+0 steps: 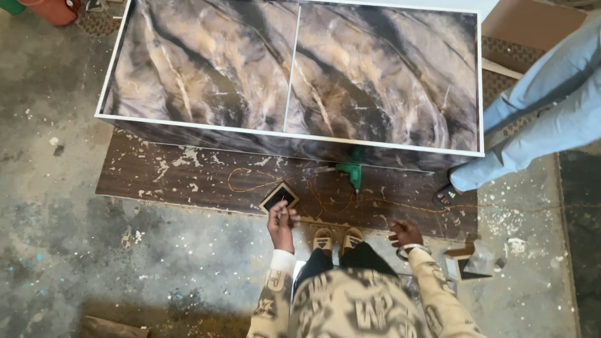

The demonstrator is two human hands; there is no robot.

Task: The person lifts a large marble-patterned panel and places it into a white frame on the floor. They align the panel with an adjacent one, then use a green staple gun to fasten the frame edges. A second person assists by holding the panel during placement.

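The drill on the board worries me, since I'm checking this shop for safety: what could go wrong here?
1. The green drill lies with its cord looped just ahead of the person's shoes; a step could snag it.
2. Another person's sandalled foot stands near the same cord and could trip.
3. The left hand holds something small over the littered board; dropped, it could be hard to find.

Rough concrete floor, stained and littered with sawdust and white chips. A dark wood board lies flat on it, paint-splattered. On the board's far edge sits a big marble-patterned cabinet with white trim and 2 panels. Soft daylight.
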